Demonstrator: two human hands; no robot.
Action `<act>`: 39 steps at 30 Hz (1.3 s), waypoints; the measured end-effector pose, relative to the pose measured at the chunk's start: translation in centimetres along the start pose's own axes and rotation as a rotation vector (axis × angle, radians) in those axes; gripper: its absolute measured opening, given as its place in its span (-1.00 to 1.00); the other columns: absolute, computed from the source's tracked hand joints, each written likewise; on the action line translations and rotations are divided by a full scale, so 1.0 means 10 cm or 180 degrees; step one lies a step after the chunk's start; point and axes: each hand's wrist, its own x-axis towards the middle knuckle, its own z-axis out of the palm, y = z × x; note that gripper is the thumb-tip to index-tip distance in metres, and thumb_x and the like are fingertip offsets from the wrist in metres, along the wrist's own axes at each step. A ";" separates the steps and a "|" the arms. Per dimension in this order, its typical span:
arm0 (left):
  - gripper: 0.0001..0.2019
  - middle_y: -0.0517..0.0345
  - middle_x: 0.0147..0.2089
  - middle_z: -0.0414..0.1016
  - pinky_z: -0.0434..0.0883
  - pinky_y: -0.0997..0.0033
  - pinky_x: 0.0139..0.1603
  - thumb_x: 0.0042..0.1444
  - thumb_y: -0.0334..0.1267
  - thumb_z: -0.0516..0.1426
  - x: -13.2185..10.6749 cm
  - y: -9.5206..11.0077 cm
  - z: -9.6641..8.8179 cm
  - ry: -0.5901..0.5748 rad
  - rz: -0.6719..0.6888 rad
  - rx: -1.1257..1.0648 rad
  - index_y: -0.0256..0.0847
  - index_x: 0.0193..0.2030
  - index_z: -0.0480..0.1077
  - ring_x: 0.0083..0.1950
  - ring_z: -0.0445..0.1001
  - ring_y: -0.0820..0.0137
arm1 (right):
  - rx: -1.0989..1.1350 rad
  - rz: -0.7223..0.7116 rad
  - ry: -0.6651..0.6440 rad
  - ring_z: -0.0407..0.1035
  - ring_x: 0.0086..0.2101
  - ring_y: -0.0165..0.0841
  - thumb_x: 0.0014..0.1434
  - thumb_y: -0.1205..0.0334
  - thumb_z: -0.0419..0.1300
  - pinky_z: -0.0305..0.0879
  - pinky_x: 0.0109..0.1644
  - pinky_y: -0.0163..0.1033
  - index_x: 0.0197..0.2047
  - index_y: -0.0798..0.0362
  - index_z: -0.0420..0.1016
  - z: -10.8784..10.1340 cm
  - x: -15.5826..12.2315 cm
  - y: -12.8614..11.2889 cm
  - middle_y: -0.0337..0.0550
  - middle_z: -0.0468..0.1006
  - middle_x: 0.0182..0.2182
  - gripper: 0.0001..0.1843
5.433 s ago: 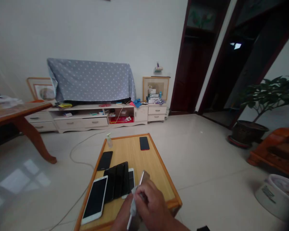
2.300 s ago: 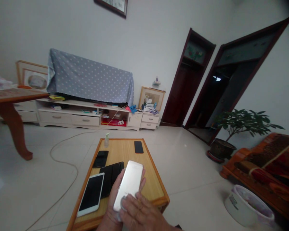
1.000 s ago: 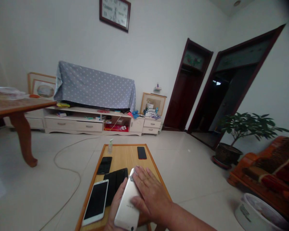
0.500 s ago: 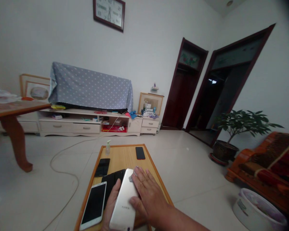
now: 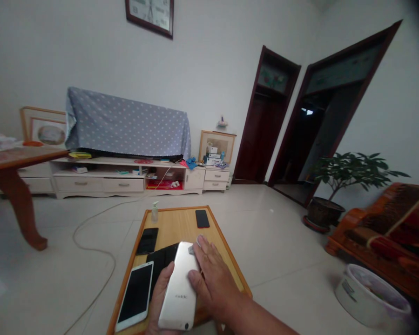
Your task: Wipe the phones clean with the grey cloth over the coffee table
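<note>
My left hand (image 5: 161, 291) is closed around the left side of a silver-white smartphone (image 5: 178, 288), its back turned up towards me. A small grey square mount with a pale ring (image 5: 199, 240) is on the upper part of that back. My right hand (image 5: 214, 274) lies against the phone's right side, thumb on the back and fingertips at the ring; the undersides of the fingers are hidden. Below the phone lies a black flat case or device (image 5: 162, 256), partly covered. Beside it on the left rests a white smartphone (image 5: 135, 294) with its dark screen up.
On the wooden table (image 5: 176, 221) are a black phone (image 5: 147, 241), another dark phone (image 5: 202, 218) with a red edge, and a pump bottle (image 5: 155, 212). A cable (image 5: 91, 249) crosses the floor at left. A white bucket (image 5: 356, 293) stands at right.
The silver-white phone has tilted slightly, so its back faces me more. Both hands stay on it, the right fingers still near the ring. The view has shifted a little.
</note>
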 end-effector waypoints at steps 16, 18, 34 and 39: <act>-0.35 -0.18 0.12 0.58 0.24 0.05 0.38 0.27 -0.06 0.02 0.10 0.07 -0.12 -0.0625 -0.0040 -0.0169 -0.29 0.44 0.11 0.23 0.48 0.06 | 0.0733 0.0340 0.0444 -0.10 0.41 -0.05 0.38 0.26 0.07 0.09 0.40 0.15 0.50 0.06 -0.03 0.06 -0.02 -0.23 0.06 -0.05 0.46 -0.31; -0.32 -0.18 0.12 0.58 0.20 0.03 0.40 0.27 -0.01 0.02 0.12 0.06 -0.13 -0.0574 0.0006 -0.0185 -0.28 0.45 0.08 0.26 0.46 0.07 | 0.0781 0.0300 0.0479 -0.07 0.40 -0.04 0.36 0.29 0.08 0.10 0.40 0.16 0.49 0.07 -0.01 0.10 -0.03 -0.27 0.08 -0.01 0.45 -0.31; -0.31 -0.23 0.38 0.30 -0.05 0.05 0.50 0.33 -0.03 -0.16 0.19 0.14 -0.10 -0.1830 -0.0149 -0.0370 -0.32 0.51 -0.14 0.41 0.26 0.16 | 0.1323 0.0199 0.1392 0.46 0.01 -0.26 0.29 0.48 0.11 0.44 0.11 -0.07 0.05 -0.06 0.53 0.10 0.12 -0.19 -0.05 0.57 -0.04 -0.63; -0.30 -0.30 0.37 0.31 0.01 0.02 0.48 0.34 0.05 -0.18 0.26 0.11 -0.16 -0.1992 -0.0068 -0.0421 -0.37 0.48 -0.01 0.43 0.22 0.09 | 0.1740 0.0579 0.1278 0.46 -0.15 -0.31 0.28 0.43 0.13 0.45 -0.05 -0.19 -0.07 -0.03 0.57 0.21 0.08 -0.22 -0.12 0.51 -0.20 -0.74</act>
